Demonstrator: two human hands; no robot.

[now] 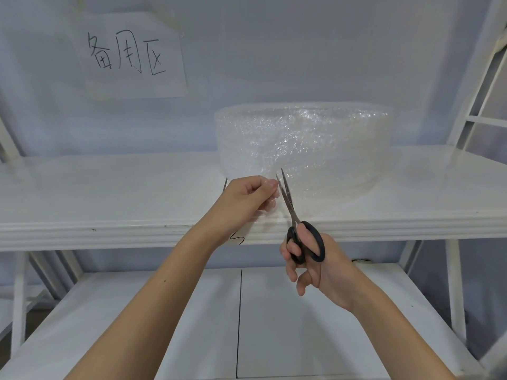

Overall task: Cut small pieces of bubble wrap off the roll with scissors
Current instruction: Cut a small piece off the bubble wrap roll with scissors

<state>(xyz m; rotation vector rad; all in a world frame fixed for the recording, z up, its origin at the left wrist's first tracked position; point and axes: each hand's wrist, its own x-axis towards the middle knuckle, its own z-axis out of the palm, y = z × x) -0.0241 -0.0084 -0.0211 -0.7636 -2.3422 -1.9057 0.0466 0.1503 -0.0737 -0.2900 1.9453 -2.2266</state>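
A large clear roll of bubble wrap (301, 141) lies flat on the upper white shelf (109, 193). Its loose end hangs forward toward the shelf's front edge. My left hand (249, 197) pinches that loose end between thumb and fingers, just left of the scissors. My right hand (310, 264) holds the black-handled scissors (295, 218) below the shelf edge. The blades point up and away, slightly apart, with the bubble wrap sheet between them right beside my left fingertips.
A paper sign with handwritten characters (131, 53) is taped to the wall at the back left. A lower white shelf (192, 311) lies under my forearms. White frame posts (455, 283) stand at the right and left sides.
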